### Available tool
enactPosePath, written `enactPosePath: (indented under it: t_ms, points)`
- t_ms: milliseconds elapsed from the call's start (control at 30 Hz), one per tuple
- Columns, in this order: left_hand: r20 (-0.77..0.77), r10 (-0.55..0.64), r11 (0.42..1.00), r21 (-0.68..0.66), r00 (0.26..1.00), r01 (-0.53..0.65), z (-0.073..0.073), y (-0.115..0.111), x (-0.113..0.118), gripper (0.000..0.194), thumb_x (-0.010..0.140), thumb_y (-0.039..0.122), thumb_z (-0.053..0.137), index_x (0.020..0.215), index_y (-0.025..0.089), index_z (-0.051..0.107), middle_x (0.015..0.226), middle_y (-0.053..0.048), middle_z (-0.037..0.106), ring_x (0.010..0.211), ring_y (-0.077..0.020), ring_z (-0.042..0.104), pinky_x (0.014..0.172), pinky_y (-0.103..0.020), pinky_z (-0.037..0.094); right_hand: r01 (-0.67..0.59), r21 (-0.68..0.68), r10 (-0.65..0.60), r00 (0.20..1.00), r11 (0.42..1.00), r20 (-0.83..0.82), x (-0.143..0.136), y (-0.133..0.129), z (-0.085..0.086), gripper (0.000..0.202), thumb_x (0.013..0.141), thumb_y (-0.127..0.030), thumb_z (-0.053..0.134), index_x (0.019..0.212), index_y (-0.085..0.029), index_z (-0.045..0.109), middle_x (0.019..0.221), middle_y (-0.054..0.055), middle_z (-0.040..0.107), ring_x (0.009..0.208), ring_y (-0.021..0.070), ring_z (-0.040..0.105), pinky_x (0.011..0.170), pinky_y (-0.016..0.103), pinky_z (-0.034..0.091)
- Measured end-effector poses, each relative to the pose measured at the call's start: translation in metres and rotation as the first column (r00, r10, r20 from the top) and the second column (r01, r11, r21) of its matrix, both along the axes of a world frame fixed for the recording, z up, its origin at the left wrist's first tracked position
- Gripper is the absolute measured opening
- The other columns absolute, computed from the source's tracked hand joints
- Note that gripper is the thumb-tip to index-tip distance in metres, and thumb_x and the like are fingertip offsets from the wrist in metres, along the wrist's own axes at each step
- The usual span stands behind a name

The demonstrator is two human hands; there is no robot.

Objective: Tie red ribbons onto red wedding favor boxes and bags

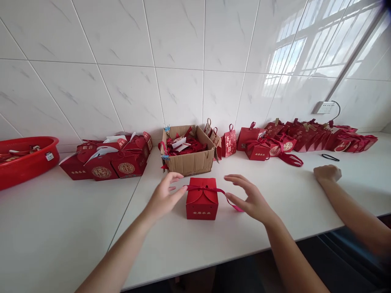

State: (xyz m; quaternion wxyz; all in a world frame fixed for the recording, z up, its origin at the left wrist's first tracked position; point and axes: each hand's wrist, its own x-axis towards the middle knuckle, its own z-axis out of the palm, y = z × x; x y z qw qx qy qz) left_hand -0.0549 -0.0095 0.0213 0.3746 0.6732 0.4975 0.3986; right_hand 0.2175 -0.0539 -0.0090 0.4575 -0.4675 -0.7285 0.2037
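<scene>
Bare forearms [125,244] come in from seven and five o'clock around the box [201,209], which stands upright on the bench [171,244] near the clock's centre. At its nine o'clock, the left hand [165,196] has its digits apart, one tip at the ribbon [218,190]; at three, the right hand [252,201] is likewise spread beside the trailing length, though I cannot tell whether it touches. Good handling, I judge, means keeping the ribbon flat, drawing both sides evenly so the knot [203,188] sits central, and pulling gently, lest the flaps [210,198] crease or the box slide towards the carton [189,163] at twelve o'clock
</scene>
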Motion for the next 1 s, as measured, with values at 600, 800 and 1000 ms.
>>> enactPosePath:
  t_ms: [600, 800, 1000]
  points:
    - [0.252, -0.114, 0.975, -0.155, 0.961, 0.157, -0.033, 0.001, 0.039, 0.039, 0.078, 0.034, 0.062, 0.113, 0.025, 0.049, 0.111, -0.007, 0.063, 0.1, -0.0251, 0.062, 0.076, -0.035, 0.053, -0.262, -0.097, 0.271, 0.957, 0.96, 0.101, -0.032, 0.035, -0.003, 0.051, 0.08, -0.038, 0.066, 0.127, -0.024, 0.052, 0.134, 0.011, 0.05, 0.115, 0.0244, 0.055, 0.095, 0.037, 0.051]
    - [0.299, -0.105, 0.966, -0.197, 0.948, 0.169, -0.033, -0.003, 0.044, 0.048, 0.078, 0.035, 0.063, 0.12, 0.027, 0.042, 0.105, -0.006, 0.063, 0.092, -0.0245, 0.065, 0.073, -0.036, 0.055, -0.252, -0.153, 0.267, 0.959, 0.956, 0.094, -0.031, 0.036, -0.011, 0.06, 0.08, -0.047, 0.066, 0.133, -0.024, 0.052, 0.147, 0.012, 0.041, 0.139, 0.0312, 0.033, 0.11, 0.047, 0.039]
    - [0.412, -0.114, 0.918, -0.303, 0.904, 0.255, -0.036, -0.001, 0.046, 0.057, 0.078, 0.037, 0.063, 0.127, 0.028, 0.036, 0.12, -0.008, 0.058, 0.099, -0.0253, 0.063, 0.08, -0.039, 0.054, -0.305, -0.219, 0.333, 0.937, 0.927, 0.104, -0.033, 0.035, -0.016, 0.05, 0.096, -0.048, 0.04, 0.142, -0.029, 0.04, 0.158, 0.002, 0.021, 0.149, 0.0268, 0.0, 0.12, 0.052, 0.017]
